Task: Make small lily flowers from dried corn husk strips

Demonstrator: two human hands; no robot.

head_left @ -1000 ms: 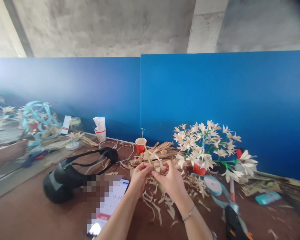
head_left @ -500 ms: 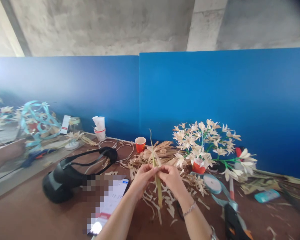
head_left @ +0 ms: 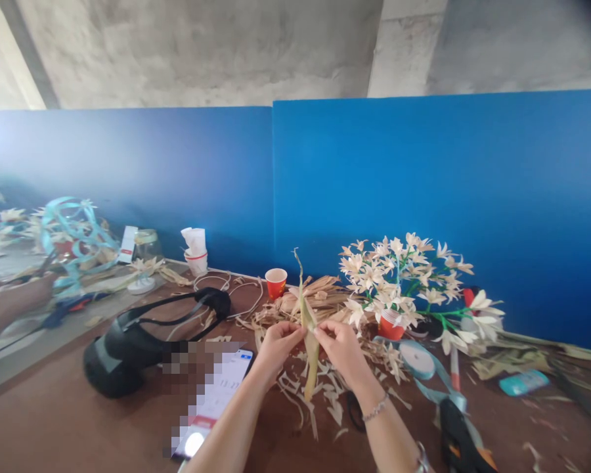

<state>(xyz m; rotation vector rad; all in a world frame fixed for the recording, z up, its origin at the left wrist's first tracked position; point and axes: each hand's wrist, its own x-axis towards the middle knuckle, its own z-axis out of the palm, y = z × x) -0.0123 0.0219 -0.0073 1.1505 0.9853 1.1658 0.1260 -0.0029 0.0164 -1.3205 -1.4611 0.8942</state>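
Observation:
A long pale-green corn husk [head_left: 311, 368] is held upright over the table between both hands, its thin curled tip pointing up and away. My left hand [head_left: 279, 348] pinches its left edge between thumb and fingers. My right hand [head_left: 341, 348] pinches the opposite edge, so the husk spreads a little between them. Beneath lie husk scraps [head_left: 332, 397] scattered on the brown table. Just beyond my hands is a heap of dry husks [head_left: 320, 292]. Part of a black loop, probably a scissor handle [head_left: 355, 411], shows beside my right wrist.
Husk flowers [head_left: 398, 276] on green stems stand in a red cup at the right. Nearby lie a ribbon roll [head_left: 417, 360], a glue gun [head_left: 460, 437] and a turquoise packet [head_left: 524, 382]. Leftward are a phone [head_left: 217, 401], a black headset [head_left: 128, 355], a red paper cup [head_left: 276, 284] and a co-worker's hand [head_left: 22, 295].
My hands have moved slightly apart, and the husk is spread wider between them. The co-worker's hand at the far left has shifted.

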